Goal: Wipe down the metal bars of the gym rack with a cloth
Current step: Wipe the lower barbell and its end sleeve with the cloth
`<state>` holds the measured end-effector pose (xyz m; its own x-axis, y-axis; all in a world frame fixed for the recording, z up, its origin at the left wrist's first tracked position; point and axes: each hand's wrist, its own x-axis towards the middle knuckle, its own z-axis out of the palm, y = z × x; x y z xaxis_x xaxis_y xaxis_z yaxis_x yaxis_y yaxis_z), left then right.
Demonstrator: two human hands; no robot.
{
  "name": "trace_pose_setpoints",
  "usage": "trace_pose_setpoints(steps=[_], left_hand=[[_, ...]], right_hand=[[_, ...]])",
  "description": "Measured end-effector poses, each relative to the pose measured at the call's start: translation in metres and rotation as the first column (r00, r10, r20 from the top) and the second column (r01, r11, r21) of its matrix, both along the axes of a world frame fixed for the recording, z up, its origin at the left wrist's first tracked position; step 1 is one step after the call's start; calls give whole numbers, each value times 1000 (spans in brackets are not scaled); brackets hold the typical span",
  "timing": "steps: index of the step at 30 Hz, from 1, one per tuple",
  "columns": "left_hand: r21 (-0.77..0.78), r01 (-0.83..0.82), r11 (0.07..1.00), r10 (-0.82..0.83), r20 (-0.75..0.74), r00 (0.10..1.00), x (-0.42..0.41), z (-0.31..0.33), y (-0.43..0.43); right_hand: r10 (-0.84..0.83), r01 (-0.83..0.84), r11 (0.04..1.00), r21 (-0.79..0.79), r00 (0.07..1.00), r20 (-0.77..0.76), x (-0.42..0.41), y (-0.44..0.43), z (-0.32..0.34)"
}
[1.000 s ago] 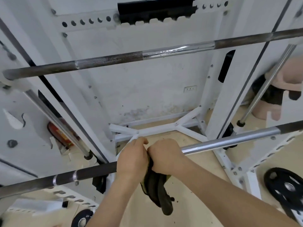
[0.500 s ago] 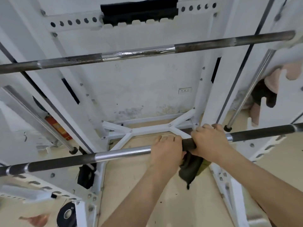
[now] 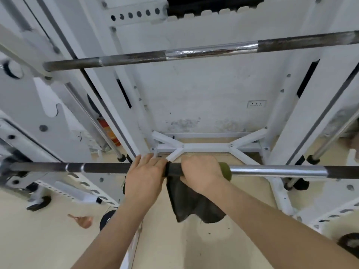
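1. Closest to us are two bare arms reaching up to the near bar (image 3: 272, 170).
2. The right hand (image 3: 202, 174) is curled tight around the dark cloth (image 3: 191, 202). The cloth is wrapped over the near bar, and the rest hangs down below the hand.
3. The left hand (image 3: 144, 177) is closed over the bar, just beside the right hand. It seems to be holding the bar steady.
4. Half a second ago the hands were on the dark, rough part near the right end. Now they are back near the middle, next to the shiny part. A second ago they were there too. So the cloth is sliding back and forth along this bar, and this bar is getting its wipe.
5. Past the hands is the white rack frame (image 3: 204, 147) on the floor.
6. Higher and farther away is the far bar (image 3: 211, 49). No cloth is touching it, so it probably needs wiping next.
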<state>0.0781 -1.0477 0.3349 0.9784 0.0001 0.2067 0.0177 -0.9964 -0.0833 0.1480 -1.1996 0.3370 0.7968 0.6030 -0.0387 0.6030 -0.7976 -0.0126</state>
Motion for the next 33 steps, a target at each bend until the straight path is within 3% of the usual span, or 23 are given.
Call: trace_pose_setpoints(steps=[2, 6, 8, 11, 15, 19, 21, 24, 27, 29, 31, 33], left_hand=[[16, -36, 999, 36, -33, 999, -6, 2, 23], [15, -21, 1000, 22, -21, 1000, -8, 0, 19], [-19, 74, 997, -74, 1, 997, -3, -6, 2], [-40, 199, 979, -199, 13, 980, 9, -19, -28], [-7, 224, 975, -222, -154, 963, 43, -17, -71], [-77, 236, 969, -248, -288, 925, 76, -17, -113], [-100, 246, 964, -265, -370, 890, 87, -13, -125], [-94, 277, 956, -290, -438, 851, 98, -6, -135], [-5, 368, 930, -354, -289, 890, 88, -2, -180], [13, 355, 935, -338, -276, 900, 81, -6, -216], [12, 332, 943, -317, -269, 910, 86, -9, -242], [9, 342, 940, -329, -254, 910, 92, -7, -268]], right_hand=[[65, -64, 998, 11, 995, -81, 7, 31, 1], [137, -142, 990, 16, 913, -385, 20, 56, 7], [135, -127, 991, 45, 944, -302, 18, 43, 2], [32, -29, 997, 69, 999, -34, 10, -6, -10], [-138, 146, 986, -85, 985, 101, 5, -93, -10], [-328, 362, 915, -177, 925, 192, 5, -174, -7], [-409, 425, 884, -195, 905, 118, 13, -187, -1], [-382, 344, 906, -248, 915, -126, 34, -187, 10], [-381, 260, 919, -298, 781, -494, 58, -192, 20], [-395, 225, 913, -341, 698, -597, 69, -195, 20], [-375, 204, 910, -361, 778, -504, 71, -209, 19], [-309, 226, 925, -307, 915, -259, 62, -244, 17]])
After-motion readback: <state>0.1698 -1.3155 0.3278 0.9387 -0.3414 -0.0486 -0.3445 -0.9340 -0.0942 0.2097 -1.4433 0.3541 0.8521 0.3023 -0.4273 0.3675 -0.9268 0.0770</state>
